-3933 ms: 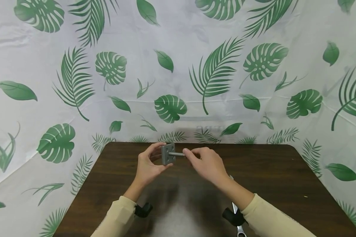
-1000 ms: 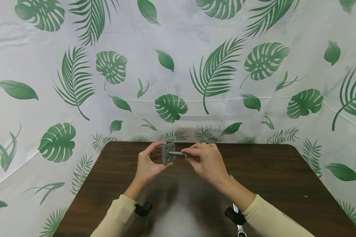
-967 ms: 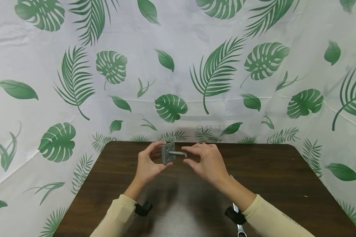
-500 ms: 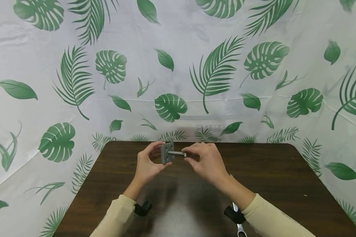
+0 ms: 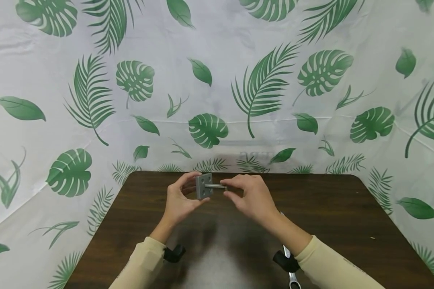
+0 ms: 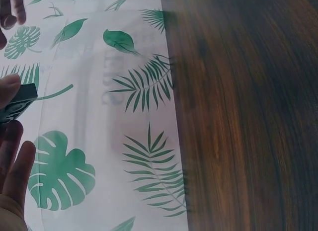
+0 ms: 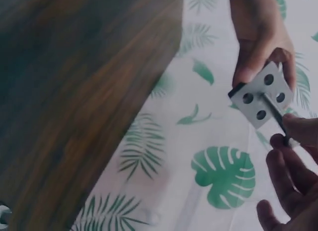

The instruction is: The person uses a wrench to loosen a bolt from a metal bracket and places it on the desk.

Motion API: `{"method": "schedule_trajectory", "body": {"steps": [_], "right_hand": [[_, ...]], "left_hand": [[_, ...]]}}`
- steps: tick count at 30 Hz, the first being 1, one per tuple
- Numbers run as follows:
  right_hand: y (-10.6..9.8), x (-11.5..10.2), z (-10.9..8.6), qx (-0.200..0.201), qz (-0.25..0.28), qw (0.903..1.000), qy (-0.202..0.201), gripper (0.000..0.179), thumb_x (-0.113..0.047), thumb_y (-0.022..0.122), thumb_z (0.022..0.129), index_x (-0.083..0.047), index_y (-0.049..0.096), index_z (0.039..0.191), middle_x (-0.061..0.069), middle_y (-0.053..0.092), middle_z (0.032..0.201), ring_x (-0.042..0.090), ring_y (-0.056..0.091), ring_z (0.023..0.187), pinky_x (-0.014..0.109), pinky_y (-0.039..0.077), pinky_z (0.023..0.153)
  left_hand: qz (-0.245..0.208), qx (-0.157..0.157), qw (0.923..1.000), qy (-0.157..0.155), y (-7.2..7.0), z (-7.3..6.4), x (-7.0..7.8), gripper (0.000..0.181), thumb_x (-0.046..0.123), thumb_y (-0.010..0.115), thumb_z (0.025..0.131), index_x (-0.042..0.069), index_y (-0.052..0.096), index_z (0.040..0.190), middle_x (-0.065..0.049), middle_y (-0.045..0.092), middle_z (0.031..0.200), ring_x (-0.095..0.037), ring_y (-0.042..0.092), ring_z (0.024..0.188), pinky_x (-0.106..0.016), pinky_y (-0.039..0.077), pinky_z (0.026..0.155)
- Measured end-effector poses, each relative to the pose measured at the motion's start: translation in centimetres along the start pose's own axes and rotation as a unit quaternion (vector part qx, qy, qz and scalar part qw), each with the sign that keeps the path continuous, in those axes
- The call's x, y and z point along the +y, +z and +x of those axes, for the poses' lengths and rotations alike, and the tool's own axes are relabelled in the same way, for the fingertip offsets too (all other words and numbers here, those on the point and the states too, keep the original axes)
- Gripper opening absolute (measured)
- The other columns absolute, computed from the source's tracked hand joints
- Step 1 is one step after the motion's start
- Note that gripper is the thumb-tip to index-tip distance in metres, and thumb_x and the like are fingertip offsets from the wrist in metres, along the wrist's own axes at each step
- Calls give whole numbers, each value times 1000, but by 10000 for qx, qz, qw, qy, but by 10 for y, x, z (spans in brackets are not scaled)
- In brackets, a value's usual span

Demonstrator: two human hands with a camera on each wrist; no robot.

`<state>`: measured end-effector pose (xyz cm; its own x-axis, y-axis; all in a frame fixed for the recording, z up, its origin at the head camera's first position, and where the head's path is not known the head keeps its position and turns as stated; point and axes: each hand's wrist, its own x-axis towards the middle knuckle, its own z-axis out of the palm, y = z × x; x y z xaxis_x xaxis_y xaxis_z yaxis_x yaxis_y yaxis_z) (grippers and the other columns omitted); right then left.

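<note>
My left hand [image 5: 179,204] grips a square grey metal plate [image 5: 204,186] by its edges, thumb below and fingers above. The plate is held up over the table, its face with several holes turned toward the right; the right wrist view shows these holes [image 7: 261,115] around the middle. A silver bolt [image 5: 214,186] sticks out from the plate's centre. Thumb and forefinger of my right hand [image 5: 253,198] pinch the bolt's outer end, largely covering its head. In the left wrist view only a dark corner of the plate [image 6: 22,99] shows between thumb and fingers.
A silver wrench [image 5: 293,277] lies on the dark wooden table [image 5: 332,224], partly under the right forearm. Behind the table hangs a white leaf-print cloth [image 5: 224,100]. Black wrist mounts [image 5: 286,261] sit at both sleeves. A small yellowish speck [image 5: 372,238] lies at the right.
The right thumb and forefinger came apart from the bolt's head about a second ago and have closed on it again. The left hand and plate have hardly moved.
</note>
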<state>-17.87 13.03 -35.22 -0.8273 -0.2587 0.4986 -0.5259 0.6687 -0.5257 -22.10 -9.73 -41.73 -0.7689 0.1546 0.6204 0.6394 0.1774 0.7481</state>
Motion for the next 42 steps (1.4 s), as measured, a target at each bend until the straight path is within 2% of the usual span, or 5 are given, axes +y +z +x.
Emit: {"method": "schedule_trajectory", "body": {"steps": [7,14,20,27,42], "right_hand": [[0,-3,1,-330,486,9916,1148,27,-40,72,89,-16,79,101,-13,68,73,6,58,66,30,48,59],[0,0,0,174,-321,9990,-271,32,-27,84,79,-18,77,109,-8,71,87,8,56,67,30,47,62],[1,-4,0,-319,530,9928,1023,25,-37,74,88,-17,78,103,-10,70,83,7,57,65,28,48,58],[2,-2,-2,138,-338,9993,-115,28,-25,81,83,-19,76,109,-11,70,86,4,55,66,27,46,60],[2,-5,0,-104,263,9973,675,28,-34,77,86,-21,76,111,-8,72,94,10,59,75,34,49,66]], "left_hand": [[30,-18,10000,-11,-1,-1,2,70,0,92,61,12,63,123,-5,69,109,-19,67,100,-36,57,80],[33,-28,10000,29,-3,2,34,65,-11,89,60,-3,62,119,-17,69,106,-26,68,97,-44,57,78],[42,-47,10000,-49,-4,3,36,64,-9,89,61,-3,62,120,-15,69,106,-27,67,98,-42,57,79],[44,-18,10000,-12,-4,2,35,65,-10,88,61,-3,62,119,-17,69,106,-28,67,97,-43,57,79],[55,76,10000,23,-3,0,-1,70,-1,92,60,9,63,123,-5,70,109,-20,68,99,-35,57,80]]}}
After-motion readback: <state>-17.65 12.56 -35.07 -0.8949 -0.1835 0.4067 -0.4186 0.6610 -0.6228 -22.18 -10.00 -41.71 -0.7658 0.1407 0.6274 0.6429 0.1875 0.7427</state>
